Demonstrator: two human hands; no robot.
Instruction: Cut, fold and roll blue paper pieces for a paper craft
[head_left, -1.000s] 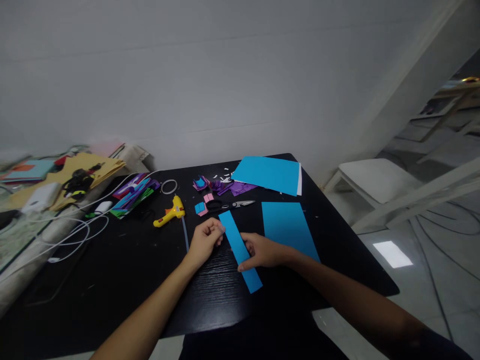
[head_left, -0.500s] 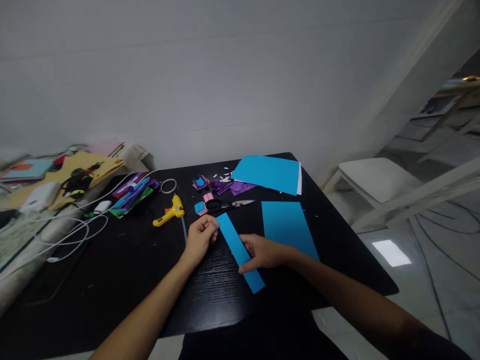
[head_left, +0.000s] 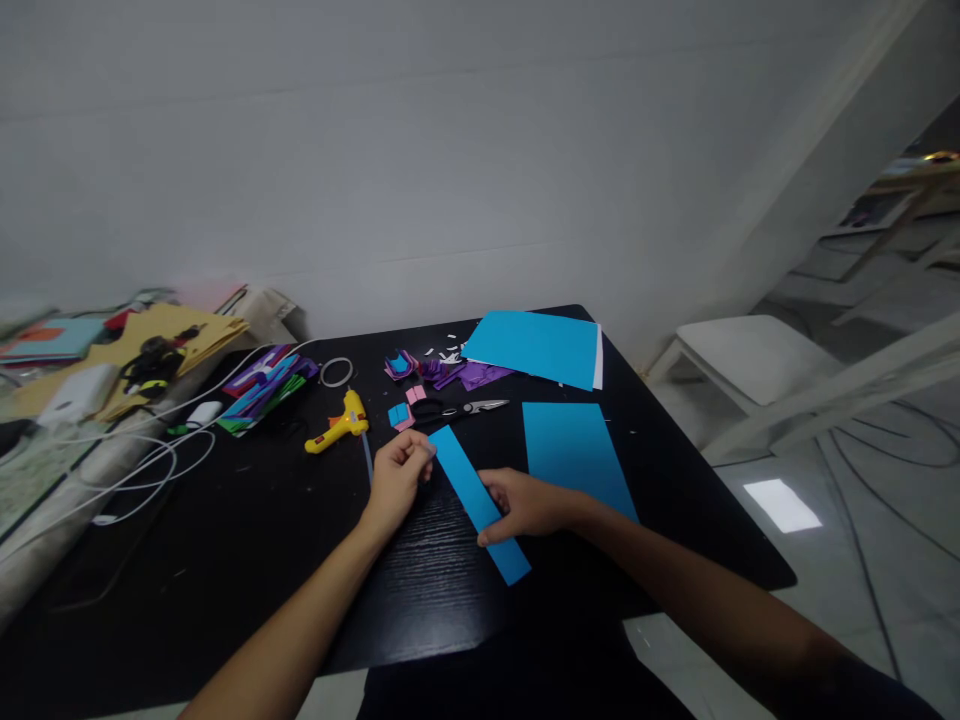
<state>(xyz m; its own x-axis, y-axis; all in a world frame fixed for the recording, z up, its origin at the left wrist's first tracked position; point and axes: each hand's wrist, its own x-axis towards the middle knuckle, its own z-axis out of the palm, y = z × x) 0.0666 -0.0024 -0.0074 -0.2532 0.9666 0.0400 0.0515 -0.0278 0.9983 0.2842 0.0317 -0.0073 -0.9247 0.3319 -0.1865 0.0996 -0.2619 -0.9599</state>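
Note:
A long blue paper strip (head_left: 466, 478) slants over the black table, its far end toward the left. My left hand (head_left: 402, 468) is closed in a pinch at the strip's far corner. Around the strip's lower half, my right hand (head_left: 517, 505) grips with the thumb on top and the fingers behind its right edge. Scissors (head_left: 457, 408) with black handles lie just beyond the strip. Small folded blue and pink paper pieces (head_left: 400, 414) sit beside their handles. To the right, partly behind my right forearm, is a blue sheet (head_left: 574, 450).
A yellow glue gun (head_left: 341, 424) and a roll of tape (head_left: 336, 372) lie left of the scissors. Blue sheets (head_left: 532, 345) are stacked at the back, near purple paper scraps (head_left: 480, 374). Colored papers (head_left: 266, 390) and white cables (head_left: 161, 460) are at the left. A white chair (head_left: 757, 358) stands right.
Almost nothing differs. The far end of the blue strip and my left hand have shifted very slightly to the left; both hands keep their hold.

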